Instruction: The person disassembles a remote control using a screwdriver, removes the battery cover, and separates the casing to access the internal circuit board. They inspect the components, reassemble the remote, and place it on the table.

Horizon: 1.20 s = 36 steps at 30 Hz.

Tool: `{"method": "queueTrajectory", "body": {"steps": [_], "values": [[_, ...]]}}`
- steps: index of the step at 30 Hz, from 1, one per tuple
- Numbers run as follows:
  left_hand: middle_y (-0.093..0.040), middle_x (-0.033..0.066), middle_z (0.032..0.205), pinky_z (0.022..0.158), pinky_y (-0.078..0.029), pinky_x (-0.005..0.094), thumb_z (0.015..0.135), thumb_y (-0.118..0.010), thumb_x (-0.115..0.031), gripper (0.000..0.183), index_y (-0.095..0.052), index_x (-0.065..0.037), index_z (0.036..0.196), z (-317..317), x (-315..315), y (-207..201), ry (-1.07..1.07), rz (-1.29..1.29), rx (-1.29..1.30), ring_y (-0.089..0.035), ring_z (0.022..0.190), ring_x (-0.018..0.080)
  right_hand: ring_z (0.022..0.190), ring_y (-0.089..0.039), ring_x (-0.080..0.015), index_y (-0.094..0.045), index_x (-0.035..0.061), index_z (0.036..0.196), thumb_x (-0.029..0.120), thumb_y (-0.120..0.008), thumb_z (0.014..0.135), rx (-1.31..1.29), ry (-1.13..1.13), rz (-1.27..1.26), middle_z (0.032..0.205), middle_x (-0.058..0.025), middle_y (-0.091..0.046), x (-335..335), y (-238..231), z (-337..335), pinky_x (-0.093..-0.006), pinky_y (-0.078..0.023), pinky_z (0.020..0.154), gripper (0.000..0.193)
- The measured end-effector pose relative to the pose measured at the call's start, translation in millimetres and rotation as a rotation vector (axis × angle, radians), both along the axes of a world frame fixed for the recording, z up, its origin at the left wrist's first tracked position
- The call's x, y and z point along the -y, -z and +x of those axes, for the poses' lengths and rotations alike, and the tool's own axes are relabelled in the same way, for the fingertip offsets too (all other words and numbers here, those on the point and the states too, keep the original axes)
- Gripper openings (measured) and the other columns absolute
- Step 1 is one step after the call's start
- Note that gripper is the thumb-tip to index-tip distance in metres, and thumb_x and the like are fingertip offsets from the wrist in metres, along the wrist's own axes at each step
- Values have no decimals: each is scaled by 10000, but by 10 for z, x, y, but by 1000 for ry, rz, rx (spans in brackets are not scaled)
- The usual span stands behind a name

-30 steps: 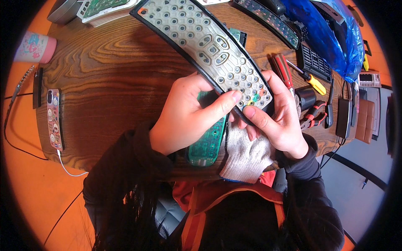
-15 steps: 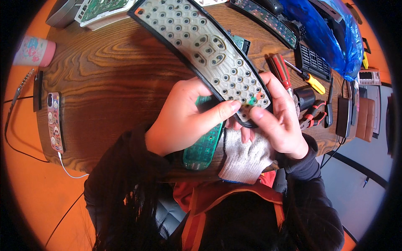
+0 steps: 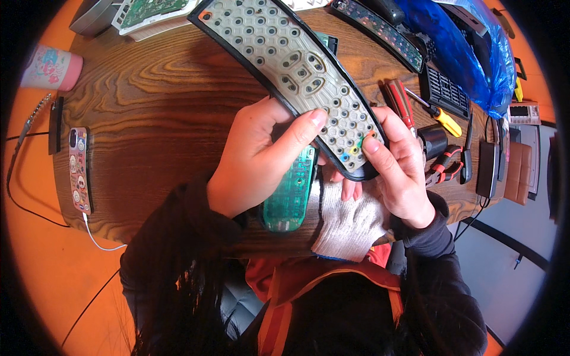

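A white knitted glove point(image 3: 351, 224) lies at the lower-centre edge of the brown wooden tabletop point(image 3: 154, 118). At centre, left hand point(image 3: 252, 160) and right hand point(image 3: 405, 163) grip a long, black-rimmed grey panel point(image 3: 297, 83) reaching the frame's top. Tabletop spreads leftward.

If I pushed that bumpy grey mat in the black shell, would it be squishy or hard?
The mat would probably squish a little, since it looks thin and rubbery. The shell is likely stiffer: its rim looks like hard plastic. Together they're probably light for their size, because the fingers hold them near just one end.
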<state>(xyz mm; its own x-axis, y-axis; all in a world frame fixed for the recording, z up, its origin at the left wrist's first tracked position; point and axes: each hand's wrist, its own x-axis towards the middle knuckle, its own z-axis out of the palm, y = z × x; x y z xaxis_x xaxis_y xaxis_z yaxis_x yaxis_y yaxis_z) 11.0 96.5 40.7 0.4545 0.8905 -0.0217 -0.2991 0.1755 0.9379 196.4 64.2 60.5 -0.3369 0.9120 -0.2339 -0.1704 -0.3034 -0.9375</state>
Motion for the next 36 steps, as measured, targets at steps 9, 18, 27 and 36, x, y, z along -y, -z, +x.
{"method": "queueTrajectory", "body": {"steps": [9, 18, 27, 36], "values": [[-624, 62, 793, 632, -484, 246, 898, -527, -86, 143, -581, 40, 938, 52, 31, 56, -103, 157, -132, -587, 690, 96, 554, -555, -90, -406, -6, 1098, -17, -594, 825, 115, 10, 48, 813, -95, -587, 10, -14, -41, -188, -451, 467, 331], [-642, 68, 881, 688, -484, 254, 848, -569, -7, 128, -600, 35, 965, 57, 68, 30, 138, 75, -91, -597, 762, 112, 595, -568, -78, -399, 6, 1143, -16, -593, 832, 69, 14, 8, 851, -58, -554, 46, -35, -65, -183, -452, 500, 367], [-640, 80, 876, 662, -492, 262, 881, -543, -51, 133, -602, 32, 965, 41, 74, 43, 188, -94, 20, -599, 779, 124, 650, -618, -135, -372, -10, 1142, 97, -341, 964, 47, -75, -9, 860, -130, -604, 33, -26, 34, -218, -502, 566, 210], [-637, 59, 923, 703, -471, 258, 890, -544, -79, 171, -607, 25, 1010, 13, 17, 101, 256, -59, 43, -570, 790, 97, 630, -637, -268, -252, 17, 1242, 472, -346, 928, -186, -98, -110, 860, -216, -594, 6, 15, 18, -280, -519, 490, 561]]}}
